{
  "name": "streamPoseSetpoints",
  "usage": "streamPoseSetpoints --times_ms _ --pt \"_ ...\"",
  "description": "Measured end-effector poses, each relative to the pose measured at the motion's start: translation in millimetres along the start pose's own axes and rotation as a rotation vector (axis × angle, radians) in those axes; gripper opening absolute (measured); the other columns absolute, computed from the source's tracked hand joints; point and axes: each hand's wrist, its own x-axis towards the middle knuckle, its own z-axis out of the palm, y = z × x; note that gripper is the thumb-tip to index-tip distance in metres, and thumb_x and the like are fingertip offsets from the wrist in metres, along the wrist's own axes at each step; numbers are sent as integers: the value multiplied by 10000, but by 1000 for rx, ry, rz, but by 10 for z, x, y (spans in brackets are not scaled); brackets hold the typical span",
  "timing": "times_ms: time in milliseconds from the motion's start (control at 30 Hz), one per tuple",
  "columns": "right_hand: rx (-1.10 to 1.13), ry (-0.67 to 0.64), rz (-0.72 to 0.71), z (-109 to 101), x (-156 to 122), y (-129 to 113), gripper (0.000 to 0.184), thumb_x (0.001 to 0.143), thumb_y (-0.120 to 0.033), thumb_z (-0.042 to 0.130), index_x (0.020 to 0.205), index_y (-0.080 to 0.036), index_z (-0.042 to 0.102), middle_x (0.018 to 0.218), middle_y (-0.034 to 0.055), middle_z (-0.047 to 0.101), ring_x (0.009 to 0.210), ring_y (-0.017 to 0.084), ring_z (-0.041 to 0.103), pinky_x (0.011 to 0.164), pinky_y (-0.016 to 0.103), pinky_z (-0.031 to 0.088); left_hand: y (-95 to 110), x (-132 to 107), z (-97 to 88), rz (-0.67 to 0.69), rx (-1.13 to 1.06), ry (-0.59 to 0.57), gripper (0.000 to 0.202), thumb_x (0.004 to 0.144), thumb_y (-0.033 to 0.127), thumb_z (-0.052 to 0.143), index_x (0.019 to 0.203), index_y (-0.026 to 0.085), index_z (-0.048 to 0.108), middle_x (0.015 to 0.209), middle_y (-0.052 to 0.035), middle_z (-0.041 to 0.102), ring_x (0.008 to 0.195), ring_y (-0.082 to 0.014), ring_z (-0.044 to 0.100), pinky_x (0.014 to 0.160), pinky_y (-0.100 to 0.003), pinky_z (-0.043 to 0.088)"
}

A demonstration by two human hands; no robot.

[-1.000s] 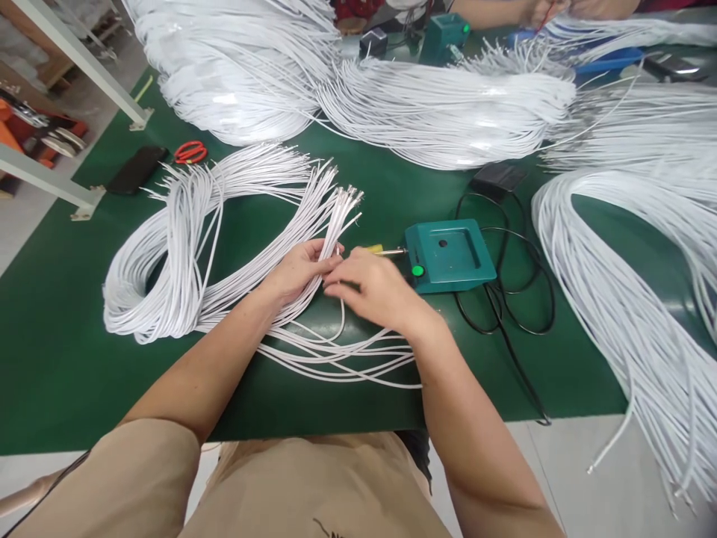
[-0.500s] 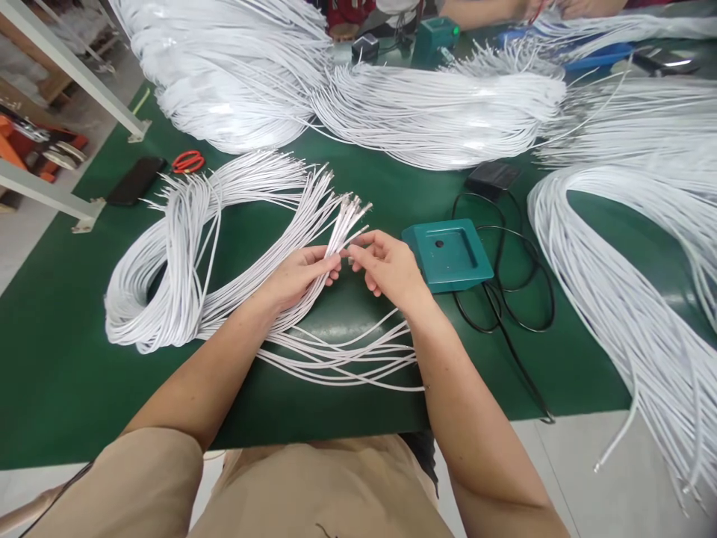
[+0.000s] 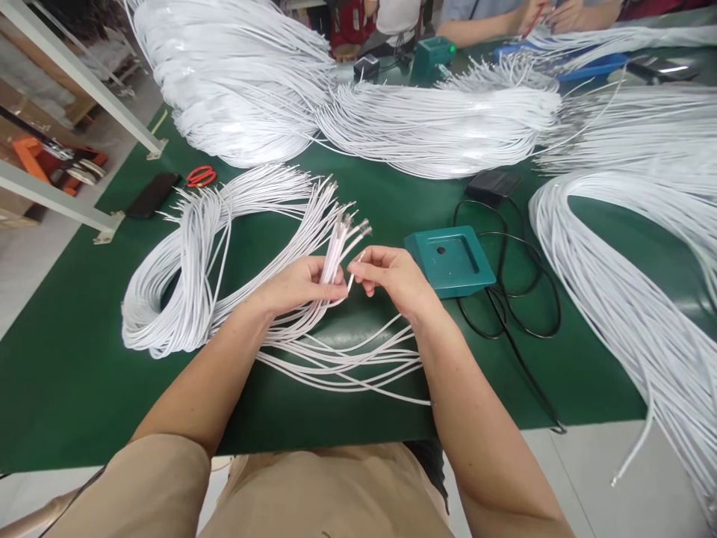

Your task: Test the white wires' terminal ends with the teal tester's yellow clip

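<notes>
My left hand [image 3: 299, 284] grips a small bunch of white cables [image 3: 336, 250] just below their metal-tipped ends, which point up and to the right. My right hand [image 3: 392, 275] pinches the end of a single white cable [image 3: 352, 280] beside that bunch. The cables trail down in loose loops [image 3: 347, 359] on the green table [image 3: 67, 373] and join a larger coil of white cables [image 3: 173, 284] on my left. A teal box-shaped device [image 3: 451, 260] with a black cord [image 3: 520, 321] sits just right of my right hand.
Large heaps of white cable [image 3: 240, 82] lie across the back and along the right side [image 3: 627, 284]. Red scissors [image 3: 200, 176] and a black phone [image 3: 151, 195] lie at the far left. Another person's hands [image 3: 538, 15] work at the far edge beside a second teal device [image 3: 432, 56].
My right hand has come off the teal device and back to the bunch, where it now pinches a single cable end. My left hand has kept its hold and lifted the bunch slightly.
</notes>
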Motion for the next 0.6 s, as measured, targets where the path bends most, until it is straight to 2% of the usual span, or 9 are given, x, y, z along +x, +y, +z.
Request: streamPoseSetpoints --times_ms 67,167,267,467,533,600 --pt "5 -47 27 -14 -8 -7 340 648 -453 789 638 -160 617 569 -24 584 481 70 466 463 215 390 -9 -8 29 -27 -76 -43 350 632 257 821 659 156 486 734 0 626 701 -126 626 632 -236 433" --pt "-16 -43 38 -16 -12 -2 336 659 -442 785 627 -160 607 557 -21 589 490 69 464 466 206 370 -55 23 89 -15 -208 13 402 647 264 814 654 163 425 713 8 606 756 -144 664 600 -212 426" --pt "-48 -24 54 11 -1 28 334 654 -440 788 630 -157 612 533 -24 580 481 68 461 464 203 359 -93 56 135 -2 -216 57 432 650 247 814 650 166 390 669 17 593 744 -144 679 560 -192 403" --pt "10 201 -50 71 55 106 349 648 -476 785 632 -161 636 585 -25 579 466 62 457 462 215 376 -86 65 174 42 -216 139 432 656 253 805 656 160 383 730 8 614 716 -141 690 513 -180 353" --pt "61 279 -73 65 65 105 374 668 -519 761 654 -165 642 596 -26 572 451 58 451 457 218 393 -86 61 190 63 -199 172 408 656 251 803 665 158 406 734 11 612 700 -137 687 530 -188 367" --pt "97 301 -49 56 67 94 420 704 -584 707 717 -167 663 605 -22 573 445 63 459 452 225 423 -95 59 207 85 -170 209 381 660 255 798 669 158 430 721 15 608 693 -138 683 570 -209 405"
